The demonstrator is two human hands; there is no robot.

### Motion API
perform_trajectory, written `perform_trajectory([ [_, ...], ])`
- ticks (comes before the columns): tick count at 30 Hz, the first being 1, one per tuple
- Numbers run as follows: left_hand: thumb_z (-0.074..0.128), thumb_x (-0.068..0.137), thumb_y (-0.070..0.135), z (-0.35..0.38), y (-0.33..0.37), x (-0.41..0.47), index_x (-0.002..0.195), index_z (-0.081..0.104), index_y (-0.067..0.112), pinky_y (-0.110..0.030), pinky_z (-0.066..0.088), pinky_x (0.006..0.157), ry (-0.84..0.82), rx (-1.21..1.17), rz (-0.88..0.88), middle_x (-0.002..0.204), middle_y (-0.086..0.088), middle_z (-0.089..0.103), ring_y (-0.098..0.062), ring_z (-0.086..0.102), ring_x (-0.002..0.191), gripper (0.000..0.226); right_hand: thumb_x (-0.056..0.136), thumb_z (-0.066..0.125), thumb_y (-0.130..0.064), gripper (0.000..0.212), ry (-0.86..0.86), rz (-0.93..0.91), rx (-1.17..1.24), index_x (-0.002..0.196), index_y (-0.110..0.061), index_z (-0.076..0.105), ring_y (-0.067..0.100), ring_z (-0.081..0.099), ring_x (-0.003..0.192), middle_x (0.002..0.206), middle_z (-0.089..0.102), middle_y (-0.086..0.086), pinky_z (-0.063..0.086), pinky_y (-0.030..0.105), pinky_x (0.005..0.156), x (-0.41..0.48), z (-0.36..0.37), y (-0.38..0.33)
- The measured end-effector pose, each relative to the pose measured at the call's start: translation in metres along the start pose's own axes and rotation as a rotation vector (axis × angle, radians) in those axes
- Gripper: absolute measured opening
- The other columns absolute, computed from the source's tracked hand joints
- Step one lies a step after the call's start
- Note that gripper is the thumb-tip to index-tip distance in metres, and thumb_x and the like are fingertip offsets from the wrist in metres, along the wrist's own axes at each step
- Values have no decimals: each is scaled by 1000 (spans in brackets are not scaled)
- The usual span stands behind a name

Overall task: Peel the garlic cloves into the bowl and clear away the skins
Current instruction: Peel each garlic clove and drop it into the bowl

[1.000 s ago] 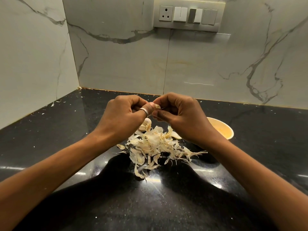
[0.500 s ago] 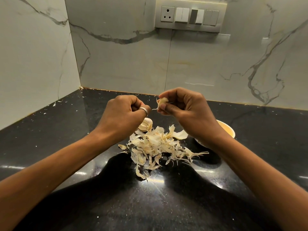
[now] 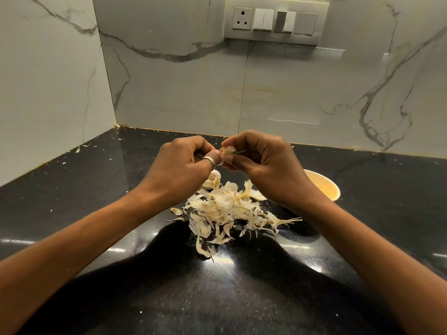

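The right hand pinches a garlic clove between thumb and curled forefinger, the other fingers folded into the palm. The left hand is curled into a loose fist. Its ringed thumb tip lies right against the clove's 9 o'clock side, and whether it grips any skin cannot be told. Both hands hover above the skins heaped on the black counter. A garlic bulb sits at the heap's 11 o'clock. The bowl stands at its 3 o'clock, half hidden behind the right wrist. Half a second ago the hands were slightly apart; now the gap has closed.
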State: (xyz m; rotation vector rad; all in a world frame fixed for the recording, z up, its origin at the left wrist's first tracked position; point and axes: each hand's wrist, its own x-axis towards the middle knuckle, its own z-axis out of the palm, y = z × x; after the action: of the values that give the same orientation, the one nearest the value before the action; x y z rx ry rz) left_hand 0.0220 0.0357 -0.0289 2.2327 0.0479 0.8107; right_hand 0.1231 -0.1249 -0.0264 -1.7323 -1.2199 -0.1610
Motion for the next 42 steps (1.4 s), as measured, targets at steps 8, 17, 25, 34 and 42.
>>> perform_trajectory([
  [8,67,94,20,0,-5,2,83,68,18,-43,60,64,23,13,-22,71,4,64,-17,65,66,12,94,64,4,22,106,43,167,115,-2,66,19,74,91,101,74,13,60,27,83,1,-10,-1],
  [17,66,95,24,3,-3,1,100,74,19,-24,55,57,-38,-13,22,84,5,73,-9,67,68,10,91,70,-1,26,56,43,91,116,-7,68,14,74,96,105,75,6,61,32,86,0,-4,-1],
  [25,68,93,28,2,-1,-1,88,75,16,-47,57,57,49,5,54,69,4,71,-23,66,62,14,88,77,-14,29,51,65,102,116,-6,71,15,74,94,103,76,5,62,36,87,-2,0,-5],
  [34,75,89,28,4,-4,-2,81,75,18,-28,56,46,107,-14,-30,66,1,69,-14,66,56,13,86,78,-11,23,44,204,214,108,-7,74,18,75,90,97,77,6,62,33,85,-4,2,-8],
  [42,66,92,11,4,1,-3,81,74,11,-20,52,49,51,-277,-155,69,-7,69,-7,61,56,13,88,67,8,17,110,410,589,105,6,70,29,76,93,100,76,20,61,28,83,-3,3,-15],
])
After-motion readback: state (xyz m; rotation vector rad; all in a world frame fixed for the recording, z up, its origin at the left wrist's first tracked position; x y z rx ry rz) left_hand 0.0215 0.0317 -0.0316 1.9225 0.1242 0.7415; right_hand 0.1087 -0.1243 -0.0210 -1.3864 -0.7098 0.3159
